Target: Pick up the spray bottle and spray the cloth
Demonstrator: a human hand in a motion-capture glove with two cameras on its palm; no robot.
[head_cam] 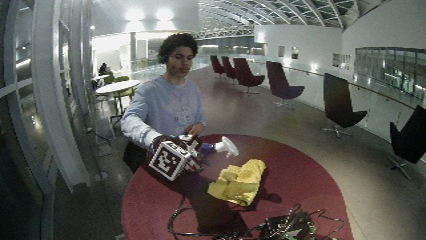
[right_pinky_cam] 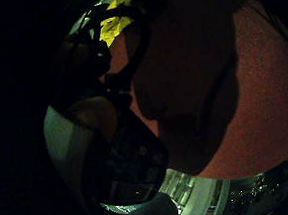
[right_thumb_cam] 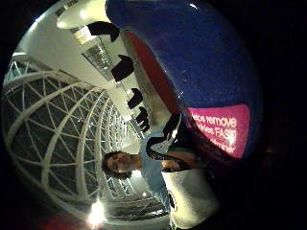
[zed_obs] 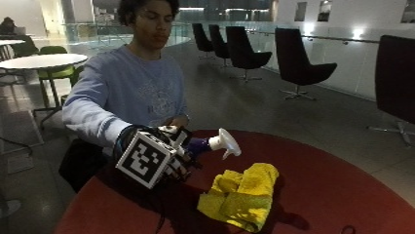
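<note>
step in hand: pickup done, aim/spray phase. gloved right hand (zed_obs: 170, 155) curled round the blue spray bottle (zed_obs: 211, 144), held off the red tabletop (zed_obs: 324, 185) near the person's edge, white nozzle facing the yellow cloth (zed_obs: 241, 195). cloth lies crumpled abt mid-table, just beyond nozzle, not touching. trigger finger not visible, can't tell if on the trigger. next: likely tip nozzle down at cloth, squeeze trigger. writing: pink label (right_thumb_cam: 221, 128) on bottle reads "remove" and "fast"; rest unreadable, no brand legible.
</note>
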